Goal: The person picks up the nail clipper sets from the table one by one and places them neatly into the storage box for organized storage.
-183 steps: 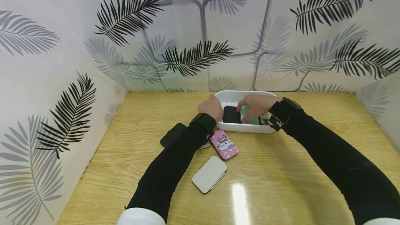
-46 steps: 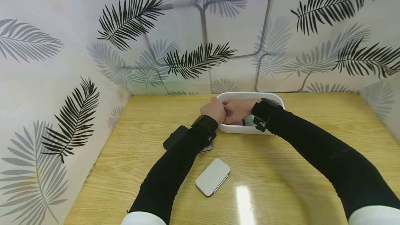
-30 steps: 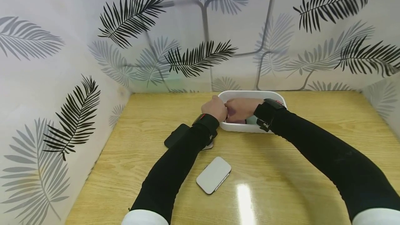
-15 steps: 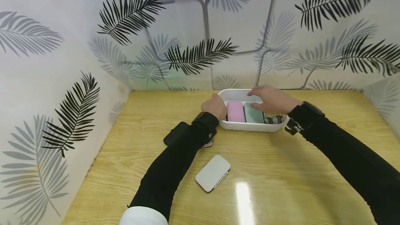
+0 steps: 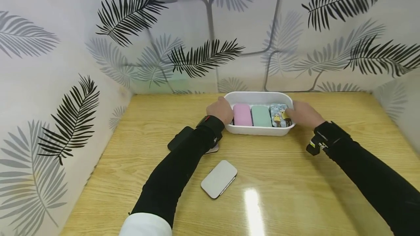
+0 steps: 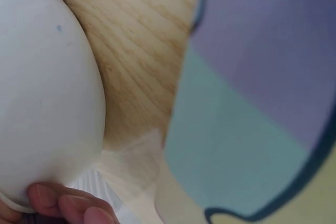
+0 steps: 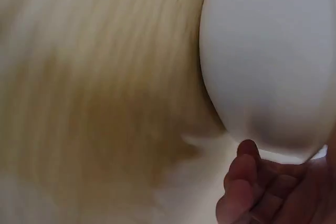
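Note:
A white oval-ended plastic tub (image 5: 259,131) stands near the wall. Inside, side by side, lie a pink case (image 5: 242,115), a mint-green case (image 5: 261,116) and a cartoon-printed case (image 5: 277,114). My left hand (image 5: 220,110) grips the tub's left end at the rim; its fingers show against the outer wall in the left wrist view. At the other end my right hand (image 5: 305,114) holds the rim, thumb over the inside and fingers (image 7: 241,174) curled by the outer wall.
A pale flat case (image 5: 219,179) with a hinged edge lies on the wooden table (image 5: 279,185). Under my left forearm a dark case (image 5: 179,138) and a pinkish case (image 5: 213,149) show partly. Leaf-patterned wall covering (image 5: 242,21) rises behind the tub.
My right hand has left the tub's left part and moved to its right end. A pink case now lies where a black one showed; the pink printed case is gone from the table.

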`<move>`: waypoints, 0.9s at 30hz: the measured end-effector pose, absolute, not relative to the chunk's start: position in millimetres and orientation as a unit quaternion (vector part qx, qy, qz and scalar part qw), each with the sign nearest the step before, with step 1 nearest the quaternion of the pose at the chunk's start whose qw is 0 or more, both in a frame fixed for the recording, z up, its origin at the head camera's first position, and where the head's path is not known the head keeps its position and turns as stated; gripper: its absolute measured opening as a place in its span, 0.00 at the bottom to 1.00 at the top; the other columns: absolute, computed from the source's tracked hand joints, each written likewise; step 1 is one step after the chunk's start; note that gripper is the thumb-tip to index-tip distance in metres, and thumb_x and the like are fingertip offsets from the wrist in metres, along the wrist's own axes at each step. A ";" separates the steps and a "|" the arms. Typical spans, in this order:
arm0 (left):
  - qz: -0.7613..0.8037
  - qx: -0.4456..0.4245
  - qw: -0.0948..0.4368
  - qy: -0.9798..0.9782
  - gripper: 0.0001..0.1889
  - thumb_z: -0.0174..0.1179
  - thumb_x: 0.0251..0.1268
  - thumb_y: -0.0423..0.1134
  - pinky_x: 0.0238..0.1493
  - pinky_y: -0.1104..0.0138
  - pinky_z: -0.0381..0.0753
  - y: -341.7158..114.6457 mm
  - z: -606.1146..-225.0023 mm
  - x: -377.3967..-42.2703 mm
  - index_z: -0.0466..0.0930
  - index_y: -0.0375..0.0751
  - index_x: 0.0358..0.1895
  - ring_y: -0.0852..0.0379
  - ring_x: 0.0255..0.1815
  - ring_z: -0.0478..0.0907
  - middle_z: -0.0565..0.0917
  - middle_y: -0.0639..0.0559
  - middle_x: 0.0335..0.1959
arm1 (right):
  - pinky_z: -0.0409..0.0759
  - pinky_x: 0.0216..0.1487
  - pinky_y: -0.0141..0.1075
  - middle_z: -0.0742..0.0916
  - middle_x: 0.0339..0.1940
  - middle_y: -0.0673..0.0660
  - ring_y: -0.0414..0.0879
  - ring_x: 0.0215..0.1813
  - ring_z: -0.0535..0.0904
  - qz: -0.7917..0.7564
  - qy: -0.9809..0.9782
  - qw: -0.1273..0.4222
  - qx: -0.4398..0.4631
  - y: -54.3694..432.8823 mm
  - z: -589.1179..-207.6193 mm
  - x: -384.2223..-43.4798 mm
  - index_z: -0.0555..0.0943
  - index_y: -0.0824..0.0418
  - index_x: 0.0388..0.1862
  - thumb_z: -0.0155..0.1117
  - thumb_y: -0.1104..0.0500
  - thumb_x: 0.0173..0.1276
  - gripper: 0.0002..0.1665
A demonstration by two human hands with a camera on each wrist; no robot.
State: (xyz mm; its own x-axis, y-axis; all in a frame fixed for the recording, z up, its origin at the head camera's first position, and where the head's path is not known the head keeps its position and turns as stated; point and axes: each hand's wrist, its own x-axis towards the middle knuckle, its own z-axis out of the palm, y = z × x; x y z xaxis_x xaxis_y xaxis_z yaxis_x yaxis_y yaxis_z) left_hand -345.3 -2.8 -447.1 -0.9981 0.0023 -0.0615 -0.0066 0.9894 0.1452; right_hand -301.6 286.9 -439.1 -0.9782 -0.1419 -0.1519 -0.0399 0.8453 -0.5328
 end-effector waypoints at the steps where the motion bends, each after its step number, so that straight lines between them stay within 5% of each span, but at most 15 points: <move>1: 0.075 -0.001 0.032 0.997 0.22 0.48 0.76 0.52 0.36 0.60 0.82 -3.6 -447.7 -345.2 0.71 0.36 0.59 0.52 0.33 0.84 0.85 0.46 0.37 | 0.74 0.28 0.39 0.80 0.32 0.61 0.50 0.28 0.76 -0.295 0.950 0.098 -0.036 286.5 -443.5 -300.9 0.73 0.75 0.52 0.43 0.53 0.76 0.25; 13: 0.081 0.008 0.026 0.996 0.29 0.47 0.75 0.53 0.32 0.61 0.77 -12.8 -450.2 -345.5 0.68 0.34 0.67 0.52 0.28 0.82 0.84 0.47 0.31 | 0.77 0.28 0.38 0.81 0.36 0.64 0.48 0.28 0.78 -0.351 0.926 0.135 0.024 279.7 -460.1 -297.5 0.71 0.76 0.55 0.34 0.49 0.80 0.31; 19: 0.078 0.047 -0.067 0.994 0.26 0.50 0.73 0.54 0.46 0.56 0.79 -15.3 -443.3 -340.2 0.70 0.37 0.62 0.49 0.47 0.79 0.82 0.45 0.44 | 0.78 0.28 0.38 0.82 0.36 0.65 0.48 0.27 0.78 -0.351 0.927 0.133 0.025 282.7 -460.6 -298.6 0.72 0.76 0.54 0.33 0.49 0.80 0.31; 23: 0.072 0.118 -0.112 0.984 0.24 0.55 0.70 0.52 0.52 0.53 0.77 -21.2 -423.6 -313.9 0.73 0.37 0.57 0.46 0.55 0.74 0.78 0.43 0.52 | 0.77 0.28 0.38 0.81 0.38 0.66 0.49 0.28 0.77 -0.354 0.926 0.129 0.026 285.1 -459.5 -299.5 0.70 0.76 0.56 0.33 0.49 0.80 0.32; 27: 0.071 0.232 -0.092 0.966 0.20 0.56 0.70 0.50 0.48 0.57 0.76 -29.2 -407.8 -271.1 0.76 0.38 0.54 0.49 0.49 0.74 0.78 0.45 0.49 | 0.77 0.29 0.38 0.81 0.36 0.65 0.49 0.28 0.77 -0.350 0.928 0.127 0.024 287.5 -456.7 -298.2 0.70 0.76 0.56 0.33 0.48 0.80 0.32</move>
